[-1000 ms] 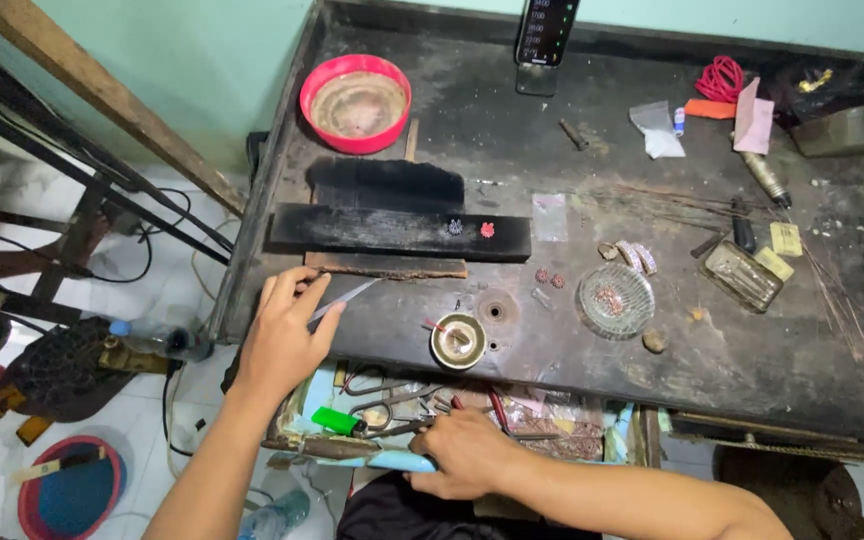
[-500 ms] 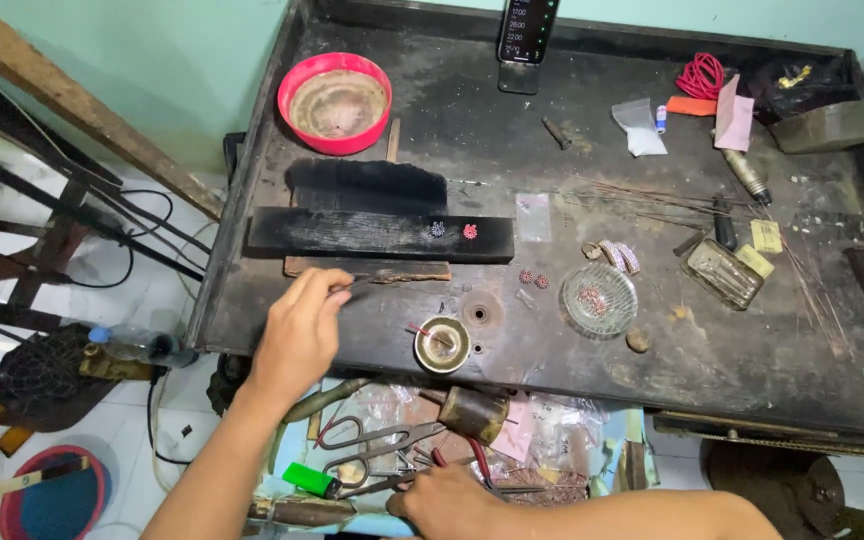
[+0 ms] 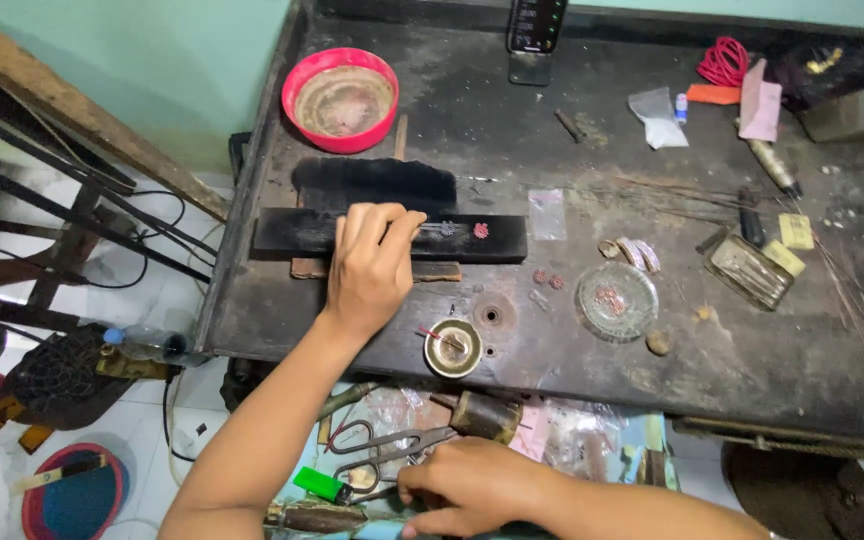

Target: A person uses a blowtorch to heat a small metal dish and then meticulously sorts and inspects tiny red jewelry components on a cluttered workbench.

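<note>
I see one red bowl [image 3: 344, 98] near the tabletop's [image 3: 592, 140] left rim. My left hand [image 3: 370, 268] pinches one thin tool [image 3: 430, 228] over one black block [image 3: 392, 236] bearing one red bead [image 3: 481, 230]. Two beads [image 3: 548, 279] lie on open tabletop. My right hand [image 3: 472, 488] curls in the drawer [image 3: 592, 440] beside one scissors [image 3: 392, 445].

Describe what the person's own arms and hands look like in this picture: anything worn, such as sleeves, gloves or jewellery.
Both arms are bare as far as the view shows: no sleeves. The left hand and the right hand wear no gloves, and no ring, watch or bracelet shows. The fingernails look short and unpainted.
</note>
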